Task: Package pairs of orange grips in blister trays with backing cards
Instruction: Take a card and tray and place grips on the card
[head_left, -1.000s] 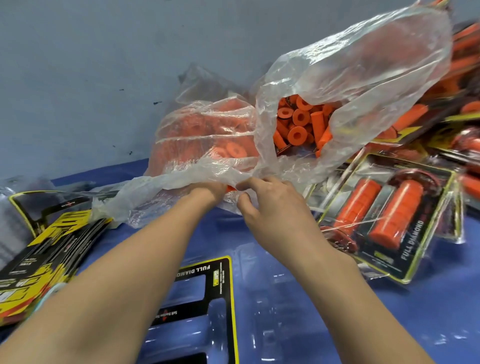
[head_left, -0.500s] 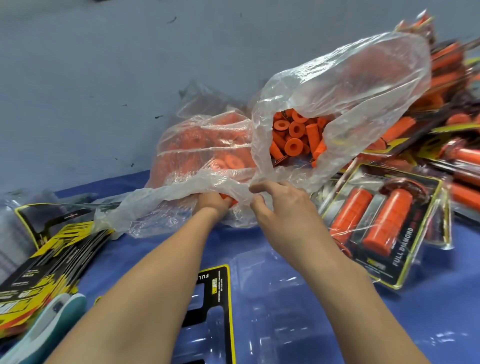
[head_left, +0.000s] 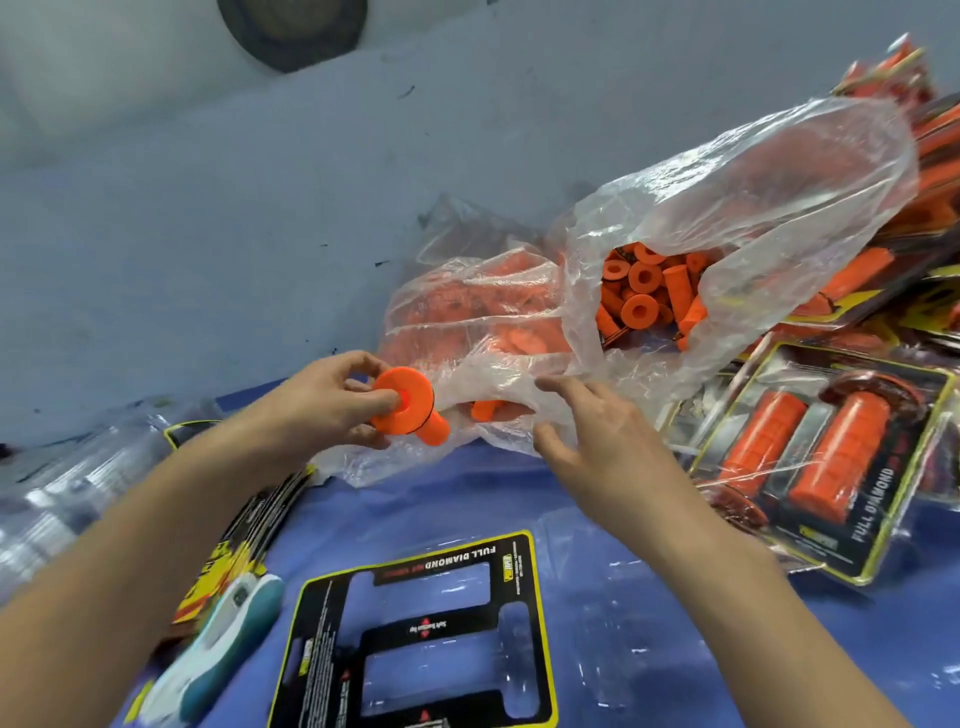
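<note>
My left hand (head_left: 332, 402) pinches an orange grip (head_left: 408, 410) by its flange, just outside the mouth of a clear plastic bag (head_left: 727, 218). Many loose orange grips (head_left: 649, 296) lie inside that bag, and one more grip (head_left: 488, 409) shows under the plastic near the bag's lower edge. My right hand (head_left: 587, 441) hovers with spread fingers beside the bag's lower fold, holding nothing. A black and yellow backing card (head_left: 415, 629) lies flat on the blue table in front of me. A clear blister tray (head_left: 623, 597) lies right of it, under my right forearm.
Finished packs with orange grips (head_left: 826, 462) pile up at the right. A stack of backing cards (head_left: 234, 545) and clear trays (head_left: 57, 499) lie at the left. A teal and white stapler-like tool (head_left: 223, 629) rests near my left forearm. A grey wall stands behind.
Both hands were at the bag's lower fold. Now my left hand has drawn an orange grip out to the left, and my right hand has let go of the plastic and opened.
</note>
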